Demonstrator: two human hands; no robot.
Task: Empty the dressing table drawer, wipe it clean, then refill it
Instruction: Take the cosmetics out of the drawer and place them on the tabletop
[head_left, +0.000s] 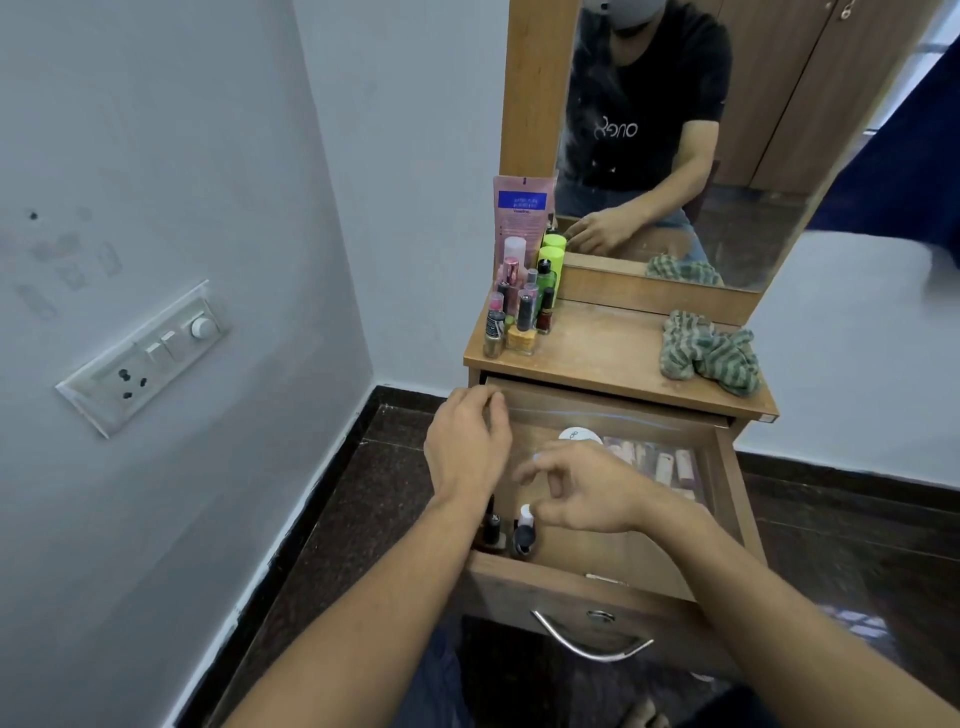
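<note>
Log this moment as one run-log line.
drawer: open, items inside | left hand: at drawer's left edge | right hand: above white-capped bottle, fingers loosely curled | cloth, bottles: on tabletop

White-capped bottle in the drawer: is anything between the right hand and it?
Nothing visible does. The right hand hovers right over the white-capped bottle at the front left of the drawer, fingers close to its cap. A dark bottle stands close on its left, partly under the left wrist.
</note>
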